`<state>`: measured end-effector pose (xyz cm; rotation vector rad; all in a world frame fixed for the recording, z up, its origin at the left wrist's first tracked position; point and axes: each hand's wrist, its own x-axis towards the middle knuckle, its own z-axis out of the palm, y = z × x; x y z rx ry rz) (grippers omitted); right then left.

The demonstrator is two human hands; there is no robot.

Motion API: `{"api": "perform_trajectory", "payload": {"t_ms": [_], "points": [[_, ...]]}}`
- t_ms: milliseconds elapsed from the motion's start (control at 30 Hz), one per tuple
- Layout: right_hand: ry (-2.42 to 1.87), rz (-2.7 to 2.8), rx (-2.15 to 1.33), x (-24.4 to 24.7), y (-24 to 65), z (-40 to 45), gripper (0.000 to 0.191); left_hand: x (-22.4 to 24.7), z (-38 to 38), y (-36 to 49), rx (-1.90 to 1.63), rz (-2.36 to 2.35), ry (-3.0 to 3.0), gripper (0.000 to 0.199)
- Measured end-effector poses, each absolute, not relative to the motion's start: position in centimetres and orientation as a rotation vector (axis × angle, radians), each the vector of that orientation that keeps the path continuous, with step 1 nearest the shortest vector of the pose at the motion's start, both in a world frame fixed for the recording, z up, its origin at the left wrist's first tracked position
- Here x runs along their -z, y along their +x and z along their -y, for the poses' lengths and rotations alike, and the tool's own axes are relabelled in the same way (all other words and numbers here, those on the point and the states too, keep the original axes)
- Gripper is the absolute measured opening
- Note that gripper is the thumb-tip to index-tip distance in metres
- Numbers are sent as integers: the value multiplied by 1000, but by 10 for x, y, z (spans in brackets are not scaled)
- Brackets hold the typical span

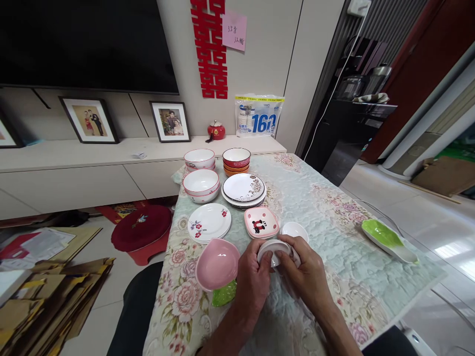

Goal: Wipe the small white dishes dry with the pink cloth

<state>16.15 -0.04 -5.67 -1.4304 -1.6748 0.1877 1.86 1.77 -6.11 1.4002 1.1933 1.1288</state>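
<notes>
Both hands close around a small white dish [274,245] above the near middle of the flowered tablecloth [371,291].
The left hand [254,277] and right hand [306,262] grip it from either side, thumbs at the front; just beyond, a white bowl [296,229] and a square pink dish [261,217] crowd the far side, while a pink pointed bowl [217,262] with a green leaf-shaped piece [224,293] sits close by the left hand. Floral plates [210,221], brown-patterned plates [243,187], red-rimmed bowls [201,184] and a red-and-orange bowl stack [236,159] fill the far left, toward the white cabinet [156,148]. On the right, a broad stretch of cloth runs out to a green dish [386,237] near the table's right edge.
</notes>
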Motion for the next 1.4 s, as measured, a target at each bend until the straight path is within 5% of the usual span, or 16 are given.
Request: {"api": "perform_trajectory", "payload": {"t_ms": [767, 1033, 1300, 1400], "points": [[-1409, 1830, -140, 47, 177, 5, 20, 55, -14, 21, -972, -1199, 1615, 13], [-1203, 1976, 22, 39, 166, 9, 43, 67, -9, 24, -935, -1087, 1704, 18], [-1350, 1883, -161, 40, 176, 5, 18, 62, -13, 22, -1046, -1158, 1350, 13], [-1385, 1848, -185, 40, 180, 6, 16, 61, -16, 23, -1075, -1074, 1061, 26]]}}
